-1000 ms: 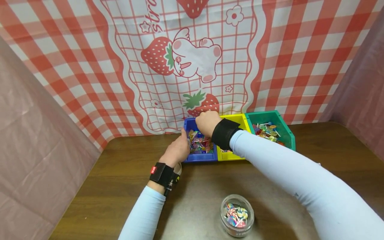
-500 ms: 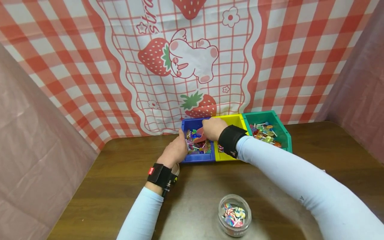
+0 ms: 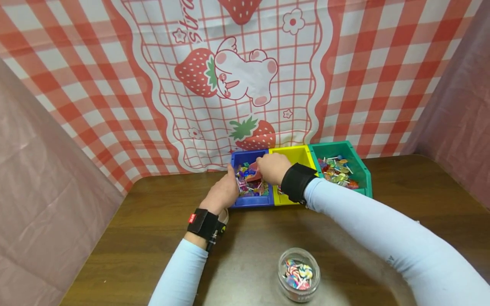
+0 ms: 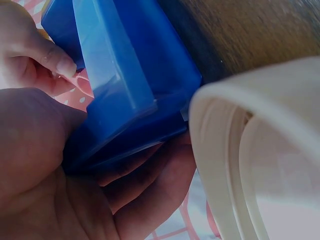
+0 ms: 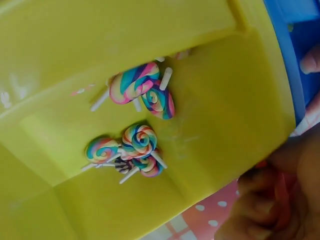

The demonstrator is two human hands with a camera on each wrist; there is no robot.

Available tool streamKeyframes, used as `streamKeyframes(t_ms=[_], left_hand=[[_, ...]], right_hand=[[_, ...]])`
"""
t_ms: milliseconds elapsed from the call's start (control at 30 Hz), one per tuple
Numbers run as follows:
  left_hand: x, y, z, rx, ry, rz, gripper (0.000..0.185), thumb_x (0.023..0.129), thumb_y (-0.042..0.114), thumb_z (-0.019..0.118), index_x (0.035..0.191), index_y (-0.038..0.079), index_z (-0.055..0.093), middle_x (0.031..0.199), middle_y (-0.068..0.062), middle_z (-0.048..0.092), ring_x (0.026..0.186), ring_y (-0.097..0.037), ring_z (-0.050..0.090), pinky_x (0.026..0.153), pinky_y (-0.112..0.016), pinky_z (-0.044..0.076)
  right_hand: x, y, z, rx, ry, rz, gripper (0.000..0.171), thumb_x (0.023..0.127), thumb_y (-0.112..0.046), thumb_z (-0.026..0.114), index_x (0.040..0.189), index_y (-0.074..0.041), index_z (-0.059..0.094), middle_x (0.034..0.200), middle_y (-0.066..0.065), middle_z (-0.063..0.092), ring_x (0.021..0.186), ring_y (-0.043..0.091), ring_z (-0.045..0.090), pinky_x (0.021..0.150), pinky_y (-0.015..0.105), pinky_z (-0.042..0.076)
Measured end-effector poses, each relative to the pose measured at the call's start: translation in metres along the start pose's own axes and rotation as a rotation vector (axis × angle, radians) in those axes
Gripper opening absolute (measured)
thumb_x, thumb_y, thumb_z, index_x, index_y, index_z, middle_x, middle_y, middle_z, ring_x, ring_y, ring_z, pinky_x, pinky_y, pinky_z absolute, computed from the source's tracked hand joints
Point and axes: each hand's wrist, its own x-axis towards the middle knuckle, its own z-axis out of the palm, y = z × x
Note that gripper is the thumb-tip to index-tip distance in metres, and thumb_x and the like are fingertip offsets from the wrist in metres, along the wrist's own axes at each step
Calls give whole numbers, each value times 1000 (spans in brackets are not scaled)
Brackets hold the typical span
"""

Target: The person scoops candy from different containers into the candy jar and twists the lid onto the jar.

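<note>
While palm-down, right hand (image 3: 273, 168) around pink scoop (image 3: 254, 174)

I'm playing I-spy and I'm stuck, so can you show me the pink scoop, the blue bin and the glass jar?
Pink scoop (image 3: 256, 174): head view, on its bowl.
Blue bin (image 3: 252, 201): head view, on its near edge.
Glass jar (image 3: 300, 296): head view, on its near wall.

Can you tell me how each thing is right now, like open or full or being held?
Clear jar: open, upright, lollipops inside
Blue bin: open, gripped, candies inside
Yellow bin: open, swirl lollipops inside
Green bin: open, candies inside
Pink scoop: held; load unclear
Left hand: gripping blue bin
Right hand: holding pink scoop
</note>
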Motion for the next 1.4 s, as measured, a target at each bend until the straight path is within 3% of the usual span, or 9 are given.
streamKeyframes(t_ms=[167, 367, 667, 1000, 1400], left_hand=[[1, -2, -1, -4, -4, -6, 65, 105, 15, 36, 156, -5, 2, 135, -18, 57, 113, -31, 62, 94, -44, 49], [2, -2, 0, -14, -23, -17, 63, 106, 17, 33, 157, -3, 1, 140, -16, 54, 117, -29, 60, 96, -44, 48], [2, -3, 1, -7, 21, 30, 63, 105, 14, 35, 155, -8, 4, 133, -20, 58, 112, -31, 62, 94, -45, 49], [1, -2, 2, -9, 5, 20, 62, 104, 12, 33, 156, -6, 3, 133, -19, 58, 111, -30, 63, 94, -44, 49], [2, -3, 3, 1, 23, 19, 62, 104, 13, 34, 156, -7, 5, 136, -19, 56, 113, -30, 62, 95, -44, 48]], right_hand=[[2, -9, 9, -85, 115, -7, 19, 94, -14, 68, 104, 2, 68, 91, 18, 68, 81, 33, 67, 68, 46, 58], [6, -16, 19, -97, 219, -30, 20, 97, -14, 65, 109, 3, 67, 94, 20, 67, 80, 34, 66, 70, 47, 57], [7, -9, 15, -14, 109, 22, 25, 94, -18, 68, 111, 0, 66, 99, 17, 65, 89, 33, 65, 76, 46, 56], [-7, 3, 19, 125, 150, 27, 22, 101, -21, 58, 99, -1, 67, 93, 13, 48, 82, 30, 50, 76, 40, 49], [-29, 6, 15, 312, 141, 124, 31, 102, -25, 58, 118, 1, 65, 101, 14, 47, 87, 29, 49, 76, 38, 45]])
